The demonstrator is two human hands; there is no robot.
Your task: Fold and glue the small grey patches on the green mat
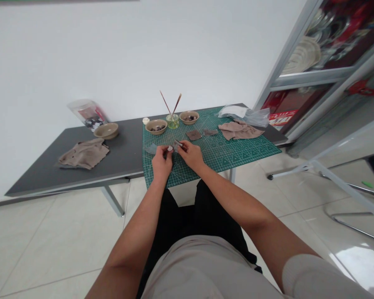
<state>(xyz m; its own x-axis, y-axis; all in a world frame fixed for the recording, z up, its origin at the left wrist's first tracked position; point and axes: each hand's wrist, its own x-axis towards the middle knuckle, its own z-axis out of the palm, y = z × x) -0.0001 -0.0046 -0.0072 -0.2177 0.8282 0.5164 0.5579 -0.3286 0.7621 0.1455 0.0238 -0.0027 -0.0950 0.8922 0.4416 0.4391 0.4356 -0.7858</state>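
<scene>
Green mat carries two brown swatches and bowls of dark pieces, while the left hand's fingers pinch a small white piece and the right hand's fingers grip a slim metal tool.

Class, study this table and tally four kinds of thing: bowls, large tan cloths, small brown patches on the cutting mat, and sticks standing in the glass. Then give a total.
Tan bowls: 3
Large tan cloths: 2
Small brown patches: 2
Sticks in the glass: 2
Total: 9

Slim silver tool beside white piece
</scene>
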